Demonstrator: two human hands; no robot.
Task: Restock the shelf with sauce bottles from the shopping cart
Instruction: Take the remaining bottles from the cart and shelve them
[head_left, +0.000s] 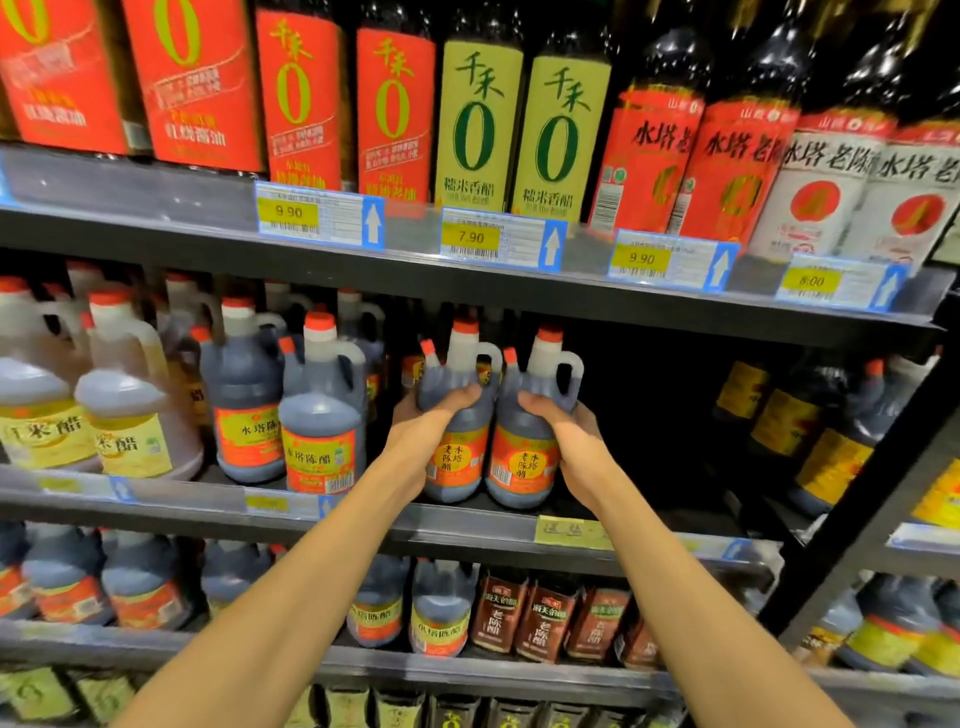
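Two dark plastic jug bottles (511, 441) upright on shelf (467, 512), long axis vertical, red caps up, handles right. Left hand (431, 421), right hand (563, 426) each grip one bottle's rounded shoulder.

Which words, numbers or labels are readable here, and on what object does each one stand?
"9.90": left price tag, top shelf rail.
"7.90": second price tag.
"9.90": third price tag.
"8.00": fourth price tag.
"千禾 0": yellow-green bottle.
"水塔老陈醋": jug in left hand.
"水塔陈醋": neighbouring jug.
Barcodes, small print: too blurred.
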